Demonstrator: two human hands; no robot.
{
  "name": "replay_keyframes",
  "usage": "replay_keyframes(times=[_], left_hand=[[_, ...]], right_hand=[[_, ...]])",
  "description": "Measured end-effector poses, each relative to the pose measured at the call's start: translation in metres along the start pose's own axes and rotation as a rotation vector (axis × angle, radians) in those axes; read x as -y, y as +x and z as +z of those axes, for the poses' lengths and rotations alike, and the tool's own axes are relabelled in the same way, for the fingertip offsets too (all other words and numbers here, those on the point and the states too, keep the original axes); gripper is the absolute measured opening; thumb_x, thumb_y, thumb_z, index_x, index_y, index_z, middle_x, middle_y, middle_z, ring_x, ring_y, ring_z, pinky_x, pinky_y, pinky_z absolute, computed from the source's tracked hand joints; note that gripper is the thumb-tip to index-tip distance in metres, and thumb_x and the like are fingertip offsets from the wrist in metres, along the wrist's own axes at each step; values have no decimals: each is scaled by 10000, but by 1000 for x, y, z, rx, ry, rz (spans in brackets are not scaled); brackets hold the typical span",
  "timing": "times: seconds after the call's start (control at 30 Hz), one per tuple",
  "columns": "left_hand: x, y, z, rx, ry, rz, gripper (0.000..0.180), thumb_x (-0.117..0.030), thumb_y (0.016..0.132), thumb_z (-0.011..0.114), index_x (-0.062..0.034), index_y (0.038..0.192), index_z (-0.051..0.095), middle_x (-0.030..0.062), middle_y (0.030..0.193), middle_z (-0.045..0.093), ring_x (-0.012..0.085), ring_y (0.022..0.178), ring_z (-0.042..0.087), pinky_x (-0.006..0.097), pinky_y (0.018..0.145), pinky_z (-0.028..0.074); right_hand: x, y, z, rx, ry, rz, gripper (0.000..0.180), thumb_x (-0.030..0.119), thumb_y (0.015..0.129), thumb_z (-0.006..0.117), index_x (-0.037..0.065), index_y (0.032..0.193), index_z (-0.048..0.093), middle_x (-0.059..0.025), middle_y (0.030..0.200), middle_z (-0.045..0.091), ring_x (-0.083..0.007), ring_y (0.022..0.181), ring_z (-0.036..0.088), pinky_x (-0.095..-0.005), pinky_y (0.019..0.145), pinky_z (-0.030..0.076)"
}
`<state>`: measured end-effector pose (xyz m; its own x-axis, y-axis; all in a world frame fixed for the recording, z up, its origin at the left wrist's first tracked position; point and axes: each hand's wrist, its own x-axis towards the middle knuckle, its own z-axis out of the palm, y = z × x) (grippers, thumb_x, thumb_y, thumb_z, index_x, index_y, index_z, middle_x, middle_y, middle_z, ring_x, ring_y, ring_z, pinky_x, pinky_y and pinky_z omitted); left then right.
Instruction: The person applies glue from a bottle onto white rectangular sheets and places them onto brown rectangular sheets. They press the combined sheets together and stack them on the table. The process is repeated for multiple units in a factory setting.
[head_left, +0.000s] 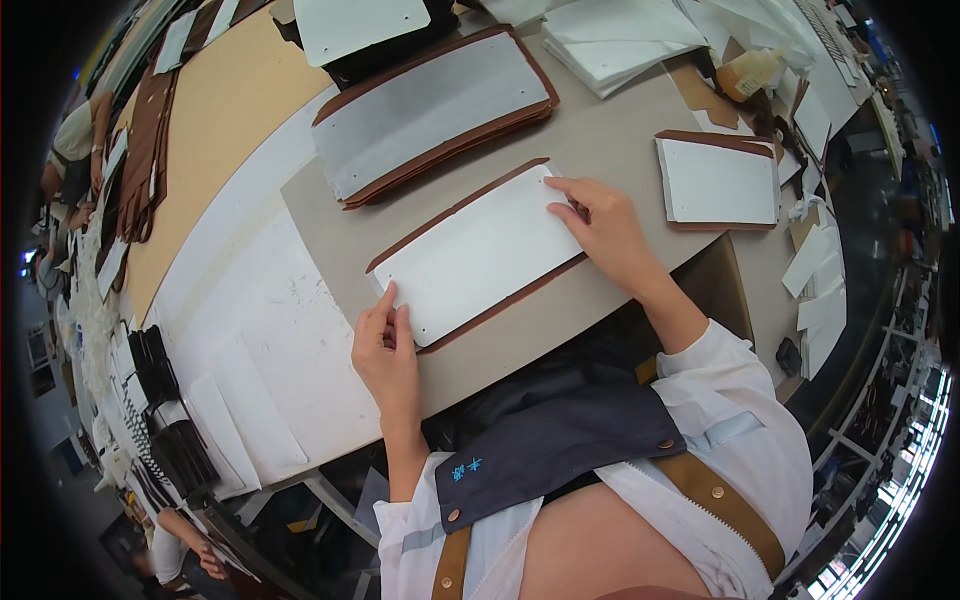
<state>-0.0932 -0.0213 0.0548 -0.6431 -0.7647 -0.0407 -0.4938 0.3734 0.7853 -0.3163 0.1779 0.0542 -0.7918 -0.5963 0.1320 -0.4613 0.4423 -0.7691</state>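
Observation:
A long white sheet with small holes at its corners lies on a brown leather-like piece, whose edges show along both long sides. At the sheet's left end, my left hand is closed on the edge, index finger and thumb near the corner. My right hand pinches the right end, with thumb and index finger at the upper corner. Just beyond lies a stack of similar brown pieces with a pale panel on top.
A smaller white panel on brown pieces lies at the right. White sheets are piled at the back, beside a yellowish bottle. Brown strips and black folded pieces lie leftward. Other people work at the far left.

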Motion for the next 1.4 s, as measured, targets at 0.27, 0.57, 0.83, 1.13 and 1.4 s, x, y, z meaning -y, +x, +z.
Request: replay_keyframes(times=[0.27, 0.57, 0.83, 1.13, 1.4], left_hand=[[0, 0, 1, -9, 16, 40, 338, -28, 939, 680, -83, 1269, 723, 4, 779, 502, 91, 642, 440, 253, 598, 406], [-2, 0, 1, -11, 13, 35, 331, -30, 938, 679, -80, 1262, 726, 9, 766, 490, 95, 635, 442, 256, 593, 406], [0, 0, 1, -16, 57, 71, 323, -39, 923, 694, -82, 1240, 735, 22, 767, 523, 108, 639, 462, 260, 606, 422], [-1, 1, -2, -8, 169, 157, 306, -73, 931, 697, -100, 1235, 732, 53, 783, 561, 156, 620, 502, 297, 601, 447], [4, 2, -10, 38, 369, 283, 349, -140, 915, 729, -171, 1262, 723, 33, 817, 538, 209, 803, 542, 363, 726, 478]], right_hand=[[1, 0, 0, -1, -2, 7, 312, 44, 893, 718, 8, 1201, 694, -112, 799, 583, -203, 665, 516, -329, 659, 465], [5, 2, -2, 42, -39, 36, 285, 51, 894, 701, -12, 1172, 687, -159, 898, 655, -308, 747, 610, -395, 725, 499], [4, 1, -2, 47, -58, 29, 281, 51, 895, 700, -16, 1167, 687, -165, 920, 667, -311, 753, 621, -395, 724, 506], [2, 2, -3, 41, -186, -61, 262, 106, 898, 707, 26, 1147, 701, -154, 1006, 708, -347, 870, 660, -423, 790, 532], [-12, 7, -14, 72, -328, -175, 279, 186, 899, 734, 140, 1174, 719, -80, 857, 582, -253, 864, 586, -377, 782, 503]])
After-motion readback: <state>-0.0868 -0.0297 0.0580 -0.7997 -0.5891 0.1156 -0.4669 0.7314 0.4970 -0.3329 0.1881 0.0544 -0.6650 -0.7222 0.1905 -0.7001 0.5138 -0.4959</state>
